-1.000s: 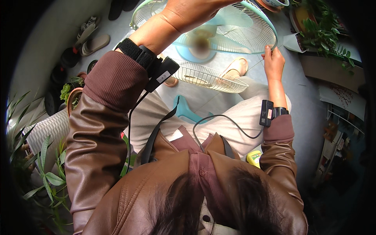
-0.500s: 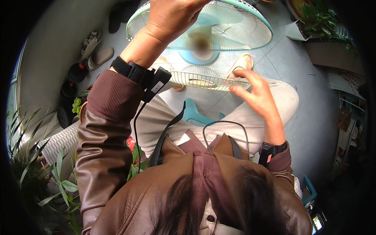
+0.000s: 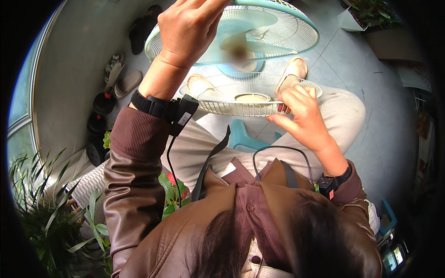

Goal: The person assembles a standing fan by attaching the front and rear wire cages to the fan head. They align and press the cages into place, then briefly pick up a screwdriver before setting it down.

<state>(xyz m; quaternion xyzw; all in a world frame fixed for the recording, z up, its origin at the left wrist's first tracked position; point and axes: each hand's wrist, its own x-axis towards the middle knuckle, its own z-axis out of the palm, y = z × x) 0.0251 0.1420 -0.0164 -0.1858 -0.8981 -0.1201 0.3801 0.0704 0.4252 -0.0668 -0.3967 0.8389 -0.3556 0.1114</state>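
Holding the fan (image 3: 250,34) by its teal guard rim up top, the left hand (image 3: 187,30) is closed over the edge; fingertips run out of frame, so how deep the grip goes is unclear. The right hand (image 3: 299,113) pinches the near rim of the loose wire grille (image 3: 250,99), which lies flat across the person's lap, just below the fan head.

Risks, as a judgement:
- Grille is held at one edge only. Rest sits on the knees. A knee shift could tip it off onto the floor (image 3: 352,60) and bend the thin wires.
- Fan head looks tilted toward the person and steadied by one hand. If that grip slips, it may swing down onto the grille.
- Blades appear exposed on the open side; fingers near the hub could get nicked. Can't tell if it is plugged in.
- Wrist-device cable (image 3: 169,157) hangs near the grille rim; could snag on wire ends.

Surroundings: no bench, work is done seated, on the lap. Grey tiled floor. Sandals (image 3: 121,78) and dark shoes by the curved wall at left, leafy plants (image 3: 51,208) lower left, potted plant (image 3: 371,14) upper right, teal stool (image 3: 243,136) under the legs.
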